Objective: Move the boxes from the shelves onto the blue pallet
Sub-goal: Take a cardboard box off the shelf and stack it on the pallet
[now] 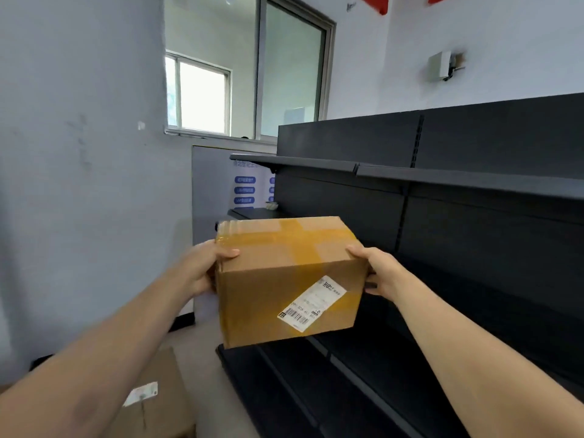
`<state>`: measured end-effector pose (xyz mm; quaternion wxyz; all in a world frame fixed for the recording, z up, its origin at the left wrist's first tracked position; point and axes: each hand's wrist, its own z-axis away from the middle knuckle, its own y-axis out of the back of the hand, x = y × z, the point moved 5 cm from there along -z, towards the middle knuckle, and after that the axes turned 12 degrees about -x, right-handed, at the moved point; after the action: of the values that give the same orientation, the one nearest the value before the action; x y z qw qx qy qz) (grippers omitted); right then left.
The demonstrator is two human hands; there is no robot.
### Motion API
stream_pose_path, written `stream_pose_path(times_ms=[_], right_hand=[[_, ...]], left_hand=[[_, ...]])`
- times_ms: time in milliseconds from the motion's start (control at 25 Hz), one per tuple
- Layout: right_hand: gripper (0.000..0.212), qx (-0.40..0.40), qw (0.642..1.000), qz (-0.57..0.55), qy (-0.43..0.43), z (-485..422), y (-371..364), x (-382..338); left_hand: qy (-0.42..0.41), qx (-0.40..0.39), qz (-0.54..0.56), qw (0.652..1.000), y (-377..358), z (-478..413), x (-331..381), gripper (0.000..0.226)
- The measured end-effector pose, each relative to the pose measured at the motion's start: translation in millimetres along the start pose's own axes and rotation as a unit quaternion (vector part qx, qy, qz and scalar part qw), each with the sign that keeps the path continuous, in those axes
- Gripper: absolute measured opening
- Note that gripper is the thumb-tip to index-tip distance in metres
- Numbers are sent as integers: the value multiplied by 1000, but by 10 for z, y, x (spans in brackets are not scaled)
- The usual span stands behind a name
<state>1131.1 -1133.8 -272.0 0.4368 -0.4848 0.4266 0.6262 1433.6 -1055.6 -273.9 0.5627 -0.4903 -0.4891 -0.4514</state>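
Box [278, 289]: taped brown cardboard, oblong, white barcode label
Left hand [202, 268]: grasps its left end
Right hand [377, 271]: grasps its right end
Shelves [458, 181]: dark matte metal

Boxes: 2 – held box [278, 289], lower-left box [164, 409]. Hands: 2 – left hand [202, 270], right hand [384, 273].

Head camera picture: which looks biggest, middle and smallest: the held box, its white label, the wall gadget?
held box
white label
wall gadget (farther away, so real size unsure)
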Motion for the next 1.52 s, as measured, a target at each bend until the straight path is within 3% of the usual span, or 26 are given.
stream_pose_path(times_ms=[280, 480, 680, 840, 1000, 1160, 1360, 1520], right_hand=[[42, -135, 989, 62, -13, 1183, -1371, 177], [31, -222, 972, 80, -13, 2000, -2541, 422], [40, -286, 953, 98, -28, 2568, -3851, 789], [51, -334, 932, 130, -48, 2796, -5128, 1004], [35, -353, 922, 144, -72, 2885, -6588, 1411], [18, -346, 912, 158, -155, 2859, -7631, 2271], [24, -317, 889, 195, -266, 2666, -8490, 3970], [35, -312, 871, 195, -327, 2469, -8966, 5384]], left_hand=[[7, 74, -46, 996, 1182, 2005, -69, 39], [43, 127, 1, 991, 2084, 3354, -337, 40], [57, 172, -5, 983, 3101, 4481, -525, 41], [74, 201, -20, 977, 4183, 5092, -691, 29], [146, 222, -39, 963, 5611, 5471, -1042, 39], [228, 241, -36, 943, 6615, 5671, -1897, 48], [331, 263, 31, 906, 7327, 5923, -3771, 57], [342, 324, 80, 878, 7690, 5952, -5120, 61]])
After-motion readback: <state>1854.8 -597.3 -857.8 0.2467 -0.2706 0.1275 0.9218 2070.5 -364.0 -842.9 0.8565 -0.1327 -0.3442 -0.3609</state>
